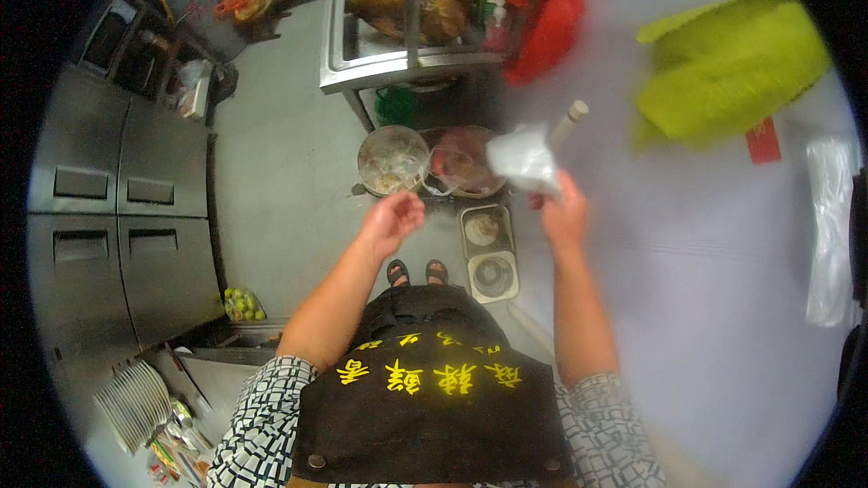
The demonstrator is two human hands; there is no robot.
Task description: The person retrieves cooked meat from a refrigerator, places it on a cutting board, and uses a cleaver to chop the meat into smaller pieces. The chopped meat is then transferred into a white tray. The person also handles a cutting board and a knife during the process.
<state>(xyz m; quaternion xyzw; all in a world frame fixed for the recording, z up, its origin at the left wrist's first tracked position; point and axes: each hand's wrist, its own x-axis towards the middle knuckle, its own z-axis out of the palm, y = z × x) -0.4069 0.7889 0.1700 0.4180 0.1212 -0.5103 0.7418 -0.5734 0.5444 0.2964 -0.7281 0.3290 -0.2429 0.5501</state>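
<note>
My right hand is closed on a white crumpled plastic bag, which is partly blurred. My left hand has its fingers curled in; whether something thin is between them cannot be made out. Just beyond my hands, two round bins stand on the floor under the sink unit. The left bin is lined with clear plastic and has waste in it; the right bin shows reddish contents, part of it hidden behind the white bag.
Ahead is a steel sink unit with a round wooden board. A red bag and a yellow-green cloth hang on the right wall, near a pipe. Steel cabinets line the left. A scale-like appliance lies near my feet.
</note>
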